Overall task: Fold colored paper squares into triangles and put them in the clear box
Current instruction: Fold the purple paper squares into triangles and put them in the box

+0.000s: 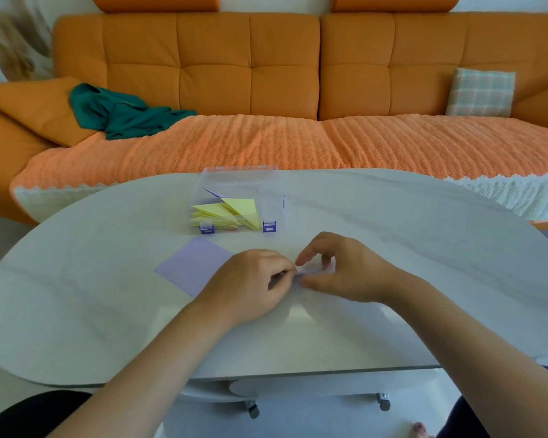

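Small lilac paper (312, 270), centre frame, is pinched by left hand (253, 281) and right hand (345, 270), largely hidden. Lilac square (193, 267) is laid left on counter (424, 248); clear box (268, 189), yellow triangles (231, 213) inside, above. Green cloth (121, 112), upper left.

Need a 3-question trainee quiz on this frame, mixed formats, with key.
1. True or false: the clear box already holds yellow folded triangles.
2. Multiple choice: the flat lilac square is (A) inside the box, (B) lying on the table by the left hand, (C) propped upright against the box.
3. Fill in: the left hand and the right hand both pinch a small pale piece of ___.

Key: 1 true; 2 B; 3 paper.
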{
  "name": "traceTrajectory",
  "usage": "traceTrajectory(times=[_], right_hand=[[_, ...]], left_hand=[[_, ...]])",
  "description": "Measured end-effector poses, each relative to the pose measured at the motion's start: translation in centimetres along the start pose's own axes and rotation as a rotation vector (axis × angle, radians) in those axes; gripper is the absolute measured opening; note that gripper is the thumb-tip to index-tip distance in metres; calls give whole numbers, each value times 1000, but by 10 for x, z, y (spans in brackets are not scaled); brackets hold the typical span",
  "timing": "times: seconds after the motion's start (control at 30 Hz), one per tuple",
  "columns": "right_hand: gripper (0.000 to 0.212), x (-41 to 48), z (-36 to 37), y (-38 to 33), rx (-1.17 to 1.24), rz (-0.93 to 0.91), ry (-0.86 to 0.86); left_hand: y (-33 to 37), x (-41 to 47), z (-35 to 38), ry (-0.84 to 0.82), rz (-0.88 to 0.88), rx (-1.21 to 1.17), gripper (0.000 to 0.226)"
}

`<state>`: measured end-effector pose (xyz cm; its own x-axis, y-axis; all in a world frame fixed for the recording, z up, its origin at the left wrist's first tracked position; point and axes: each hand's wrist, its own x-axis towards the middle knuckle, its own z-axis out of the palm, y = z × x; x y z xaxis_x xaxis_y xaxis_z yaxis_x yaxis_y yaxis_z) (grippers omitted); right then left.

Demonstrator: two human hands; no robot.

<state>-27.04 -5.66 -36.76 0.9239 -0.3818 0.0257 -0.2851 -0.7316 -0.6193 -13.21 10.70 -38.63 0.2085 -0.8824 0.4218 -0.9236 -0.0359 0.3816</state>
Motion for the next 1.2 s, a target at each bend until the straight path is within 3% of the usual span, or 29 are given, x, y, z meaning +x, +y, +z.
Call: traceTrajectory(times=[0.13, 0.2, 0.37, 0.63, 0.93, 1.2], right_hand=[[8, 2, 0, -7, 164, -31, 94], [14, 3, -4, -10, 258, -31, 68], [14, 2, -10, -18, 400, -4, 8], [14, 4, 5, -25, 309, 20, 122], [20, 10, -4, -8, 197, 56, 51], [13, 13, -5, 4, 203, 114, 188]], left_hand=[[1, 5, -6, 100, -176, -217, 16], [1, 7, -9, 123, -268, -333, 17], [-2, 9, -14, 6, -367, -569, 13], [-1, 7, -7, -3, -418, -532, 13], [-10, 8, -15, 11, -407, -449, 13], [-24, 7, -22, 34, -458, -532, 14]])
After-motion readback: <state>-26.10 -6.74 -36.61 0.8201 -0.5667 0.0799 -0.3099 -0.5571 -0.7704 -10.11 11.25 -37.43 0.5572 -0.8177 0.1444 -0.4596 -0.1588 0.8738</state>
